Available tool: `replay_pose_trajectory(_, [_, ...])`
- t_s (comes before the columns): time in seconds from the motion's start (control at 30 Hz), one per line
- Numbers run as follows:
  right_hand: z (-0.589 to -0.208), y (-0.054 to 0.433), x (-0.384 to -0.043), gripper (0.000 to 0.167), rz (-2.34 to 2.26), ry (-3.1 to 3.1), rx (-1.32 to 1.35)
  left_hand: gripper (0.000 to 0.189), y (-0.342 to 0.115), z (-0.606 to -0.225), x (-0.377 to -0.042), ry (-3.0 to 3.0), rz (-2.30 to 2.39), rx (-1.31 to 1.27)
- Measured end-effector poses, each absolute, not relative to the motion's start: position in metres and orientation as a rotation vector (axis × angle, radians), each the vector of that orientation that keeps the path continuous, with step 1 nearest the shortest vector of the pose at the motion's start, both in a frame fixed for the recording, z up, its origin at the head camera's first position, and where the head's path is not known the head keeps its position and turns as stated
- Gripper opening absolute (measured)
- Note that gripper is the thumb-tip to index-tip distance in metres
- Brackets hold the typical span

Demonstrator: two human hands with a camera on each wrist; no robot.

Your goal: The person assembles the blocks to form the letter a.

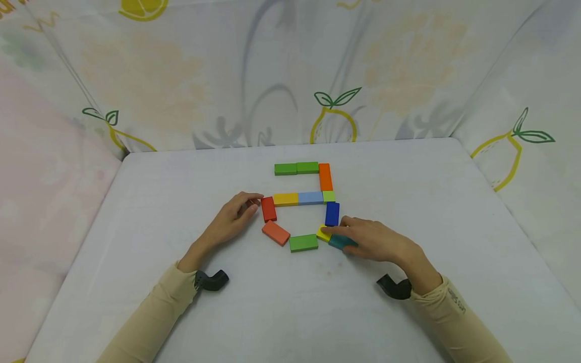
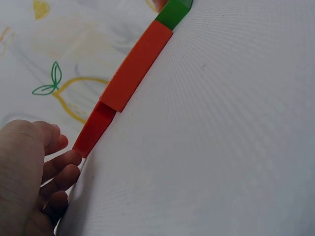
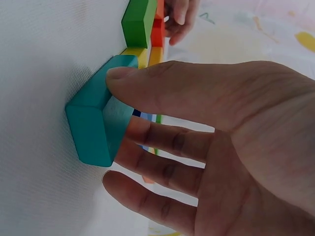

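Observation:
My right hand point(image 1: 376, 239) pinches a teal block point(image 3: 93, 118), its thumb on the near side and fingers on the far side. The index finger reaches toward a small yellow block point(image 1: 322, 234) that adjoins the teal one. At the other side, the fingertips of my left hand point(image 1: 229, 219) touch or nearly touch the outer end of a red block point(image 2: 96, 130), fingers loosely bent. Below the red block lies an orange-red block point(image 1: 276, 233). A green block point(image 1: 303, 243) lies between that and the yellow one. A dark blue block point(image 1: 332, 214) stands above the yellow one.
An amber block point(image 1: 285, 200), a light blue block point(image 1: 310, 198) and a small light green block point(image 1: 329, 196) form a row. Above it, an orange block point(image 1: 325, 176) meets two green blocks point(image 1: 297, 168). Lemon-print cloth point(image 1: 181, 101) hangs behind the white table point(image 1: 290, 317).

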State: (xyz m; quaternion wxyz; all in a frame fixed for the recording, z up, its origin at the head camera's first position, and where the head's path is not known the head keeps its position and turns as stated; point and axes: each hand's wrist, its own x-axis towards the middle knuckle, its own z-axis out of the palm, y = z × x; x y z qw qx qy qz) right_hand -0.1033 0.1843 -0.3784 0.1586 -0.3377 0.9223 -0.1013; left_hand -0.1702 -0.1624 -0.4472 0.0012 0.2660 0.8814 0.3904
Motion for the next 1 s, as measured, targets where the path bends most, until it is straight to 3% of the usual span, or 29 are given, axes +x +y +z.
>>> replay_pose_trajectory(0.17, [-0.3785,0.1845,-0.1036,0.061,-0.323,2.628,-0.914,0.033,-0.1621,-0.4471,-0.1699,2.756,1.24,0.834])
replay_pose_trajectory(0.4, [-0.3784,0.1853,-0.1039,0.052,-0.335,2.625,-0.882,0.033,-0.1623,-0.4473,-0.1704,2.767,1.237,0.836])
replay_pose_trajectory(1.0, [-0.3789,0.1849,-0.1045,0.048,-0.388,2.627,-0.895,0.032,-0.1633,-0.4478,-0.1701,2.758,1.243,0.815])
